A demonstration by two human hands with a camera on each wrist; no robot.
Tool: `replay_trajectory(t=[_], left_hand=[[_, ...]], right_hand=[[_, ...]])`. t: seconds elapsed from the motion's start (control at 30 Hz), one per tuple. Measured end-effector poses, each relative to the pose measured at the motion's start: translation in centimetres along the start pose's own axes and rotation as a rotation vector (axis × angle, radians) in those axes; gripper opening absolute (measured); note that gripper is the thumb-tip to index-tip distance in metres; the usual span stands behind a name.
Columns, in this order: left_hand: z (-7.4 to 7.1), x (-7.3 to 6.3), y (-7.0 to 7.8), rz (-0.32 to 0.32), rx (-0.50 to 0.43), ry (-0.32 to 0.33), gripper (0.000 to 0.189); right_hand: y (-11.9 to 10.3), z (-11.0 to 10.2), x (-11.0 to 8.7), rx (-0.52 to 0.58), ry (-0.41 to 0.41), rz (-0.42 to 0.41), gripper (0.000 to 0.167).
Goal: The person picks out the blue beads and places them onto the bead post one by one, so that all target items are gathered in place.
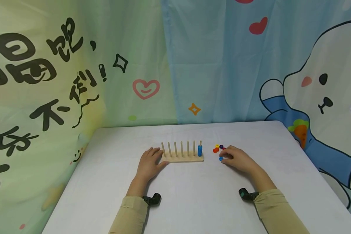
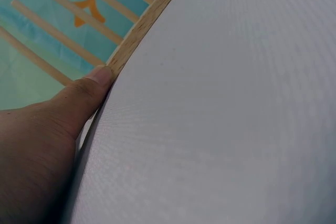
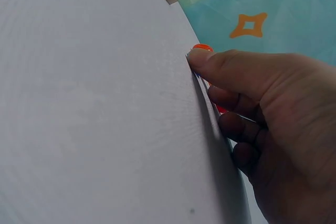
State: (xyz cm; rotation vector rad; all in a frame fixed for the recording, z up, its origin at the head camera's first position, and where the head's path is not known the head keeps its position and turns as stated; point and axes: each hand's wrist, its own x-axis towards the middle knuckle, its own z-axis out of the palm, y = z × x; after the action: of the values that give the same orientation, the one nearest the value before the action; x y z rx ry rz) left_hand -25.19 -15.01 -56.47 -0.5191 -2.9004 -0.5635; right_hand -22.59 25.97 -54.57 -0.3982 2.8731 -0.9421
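Note:
A pale wooden peg stand [image 1: 182,159] with several upright pegs sits on the white table. Blue beads [image 1: 200,150] are stacked on its rightmost peg, whose tip shows above them. My left hand [image 1: 150,164] holds the stand's left end, thumb along the front edge and fingers at the far side; the left wrist view shows the thumb [image 2: 100,77] against the wood. To the right of the stand, my right hand [image 1: 237,158] pinches a blue bead [image 1: 221,159] between thumb and index fingertips, low over the table. The right wrist view mostly hides that bead behind the thumb [image 3: 210,64].
Loose beads lie just beyond my right fingertips: orange-red ones [image 1: 215,150], a yellow one [image 1: 217,146] and a dark purple one [image 1: 221,147], with a red one partly hidden by the hand. A printed curtain [image 1: 193,65] hangs behind the white table [image 1: 193,201].

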Motion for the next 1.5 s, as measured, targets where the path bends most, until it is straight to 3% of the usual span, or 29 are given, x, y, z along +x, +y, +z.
replay_trajectory(t=[0.3,0.77,1.07,1.5], left_hand=[[0.0,0.0,0.0,0.009,-0.01,0.013,0.065],[0.0,0.1,0.2,0.014,0.006,0.015,0.064],[-0.4,-0.1,0.4,0.018,-0.003,0.028,0.062],[-0.4,-0.1,0.3,0.015,-0.004,0.029,0.062]], right_hand=[[0.1,0.3,0.0,-0.025,0.035,-0.019,0.015],[-0.8,-0.9,0.3,-0.035,0.005,0.024,0.017],[-3.2,-3.0,1.4,-0.005,0.058,-0.077,0.017],[-8.3,-5.1,3.6,0.043,0.013,-0.102,0.019]])
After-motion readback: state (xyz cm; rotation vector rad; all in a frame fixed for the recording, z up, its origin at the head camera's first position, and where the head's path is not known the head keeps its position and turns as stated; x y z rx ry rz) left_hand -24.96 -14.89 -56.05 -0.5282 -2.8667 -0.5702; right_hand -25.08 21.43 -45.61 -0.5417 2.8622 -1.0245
